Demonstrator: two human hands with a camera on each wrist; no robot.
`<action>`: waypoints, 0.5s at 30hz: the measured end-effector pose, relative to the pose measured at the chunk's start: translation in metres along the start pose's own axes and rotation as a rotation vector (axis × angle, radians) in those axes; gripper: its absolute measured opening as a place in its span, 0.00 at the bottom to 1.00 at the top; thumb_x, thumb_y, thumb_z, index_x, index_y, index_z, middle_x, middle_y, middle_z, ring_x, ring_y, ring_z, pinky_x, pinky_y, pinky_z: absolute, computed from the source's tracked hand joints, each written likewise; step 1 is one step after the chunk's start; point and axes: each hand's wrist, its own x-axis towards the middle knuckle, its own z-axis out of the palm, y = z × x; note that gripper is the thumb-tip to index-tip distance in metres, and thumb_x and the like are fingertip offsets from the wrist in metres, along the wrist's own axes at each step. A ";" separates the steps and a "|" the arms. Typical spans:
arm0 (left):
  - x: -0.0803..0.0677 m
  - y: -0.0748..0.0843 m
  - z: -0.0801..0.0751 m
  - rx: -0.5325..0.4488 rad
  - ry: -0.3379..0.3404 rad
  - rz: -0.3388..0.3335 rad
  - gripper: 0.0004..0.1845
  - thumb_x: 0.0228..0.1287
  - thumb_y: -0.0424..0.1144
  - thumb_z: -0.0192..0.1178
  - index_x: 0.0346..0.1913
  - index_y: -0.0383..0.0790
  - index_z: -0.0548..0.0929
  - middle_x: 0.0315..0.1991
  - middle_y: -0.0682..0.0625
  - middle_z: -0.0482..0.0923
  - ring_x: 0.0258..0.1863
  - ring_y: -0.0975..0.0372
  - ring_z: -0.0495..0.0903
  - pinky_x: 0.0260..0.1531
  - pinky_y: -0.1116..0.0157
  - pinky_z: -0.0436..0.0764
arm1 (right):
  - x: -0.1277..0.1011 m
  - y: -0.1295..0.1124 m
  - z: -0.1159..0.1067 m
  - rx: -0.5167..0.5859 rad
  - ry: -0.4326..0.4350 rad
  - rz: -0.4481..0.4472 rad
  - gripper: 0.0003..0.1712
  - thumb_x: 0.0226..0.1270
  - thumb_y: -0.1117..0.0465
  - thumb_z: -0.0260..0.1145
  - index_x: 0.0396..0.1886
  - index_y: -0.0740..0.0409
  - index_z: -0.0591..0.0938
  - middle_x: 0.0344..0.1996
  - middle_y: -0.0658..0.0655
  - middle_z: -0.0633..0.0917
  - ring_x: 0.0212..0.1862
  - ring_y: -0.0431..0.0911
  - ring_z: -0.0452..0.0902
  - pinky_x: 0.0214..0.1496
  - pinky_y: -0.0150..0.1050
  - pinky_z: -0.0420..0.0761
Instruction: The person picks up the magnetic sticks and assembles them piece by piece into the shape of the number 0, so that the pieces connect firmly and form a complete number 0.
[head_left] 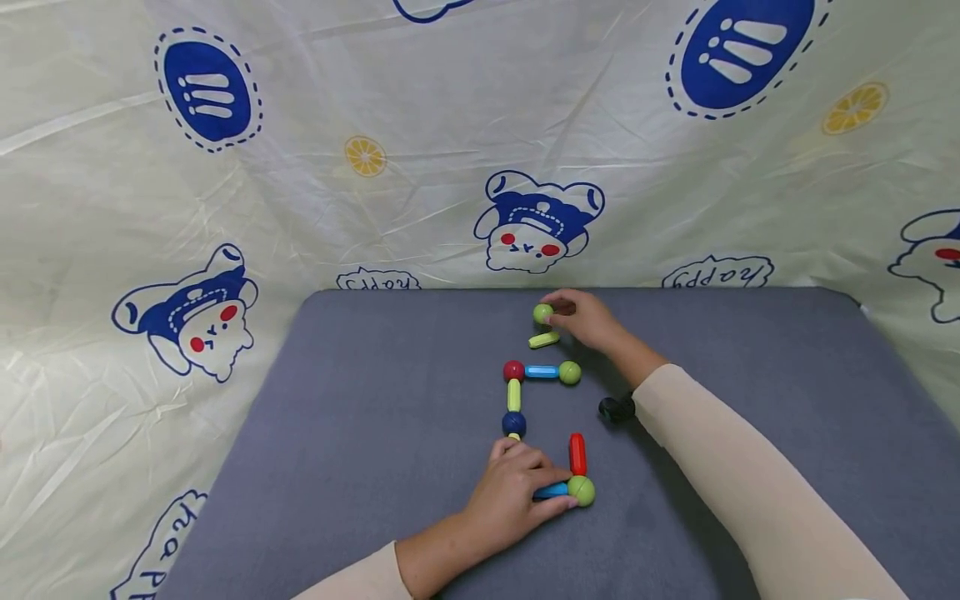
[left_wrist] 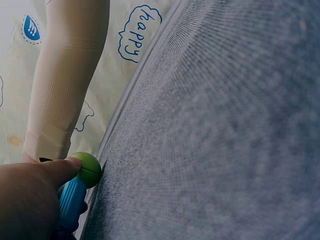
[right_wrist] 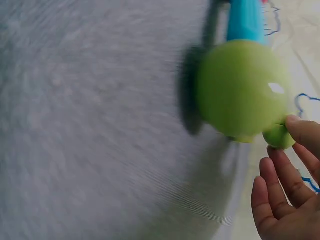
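Note:
My left hand (head_left: pixel 513 487) rests low over the chain of toy building sticks and balls. Its thumb and index finger straddle a blue stick (head_left: pixel 552 491) and hold the green ball (head_left: pixel 581 491) on its end. A red stick (head_left: pixel 577 454) points away from that ball. Near the table's far edge, my right hand (head_left: pixel 588 319) pinches another green ball (head_left: pixel 543 313) between thumb and fingertips. Just below that ball lies a loose yellow-green stick (head_left: pixel 543 340). The left hand hides part of the chain.
The chain runs through a dark blue ball (head_left: pixel 513 423), a yellow-green stick (head_left: pixel 513 395), a red ball (head_left: pixel 513 371) and a light blue stick (head_left: pixel 542 372) to a green ball (head_left: pixel 570 372). A black rounded object (head_left: pixel 617 408) sits by the right cuff. Patterned cloth (head_left: pixel 442 225) hangs behind the grey table (head_left: pixel 360 417).

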 end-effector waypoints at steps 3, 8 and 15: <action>0.000 0.001 -0.001 -0.015 -0.015 -0.014 0.18 0.64 0.60 0.66 0.49 0.56 0.90 0.36 0.64 0.80 0.39 0.72 0.74 0.58 0.62 0.68 | -0.007 -0.005 -0.008 0.021 0.027 -0.019 0.21 0.73 0.57 0.66 0.62 0.55 0.80 0.59 0.62 0.82 0.61 0.57 0.77 0.65 0.54 0.75; 0.001 0.002 -0.003 -0.024 -0.033 -0.033 0.18 0.63 0.60 0.66 0.49 0.56 0.90 0.36 0.63 0.80 0.39 0.72 0.74 0.58 0.62 0.68 | -0.026 -0.013 -0.016 0.034 0.039 -0.025 0.21 0.74 0.55 0.66 0.63 0.54 0.79 0.58 0.61 0.82 0.60 0.56 0.77 0.64 0.54 0.76; 0.001 0.004 -0.003 -0.013 -0.030 -0.030 0.17 0.63 0.60 0.66 0.48 0.56 0.91 0.36 0.63 0.80 0.39 0.72 0.74 0.58 0.62 0.68 | -0.061 -0.010 -0.018 0.063 0.053 -0.064 0.21 0.73 0.56 0.66 0.63 0.55 0.79 0.57 0.61 0.83 0.57 0.55 0.79 0.62 0.53 0.78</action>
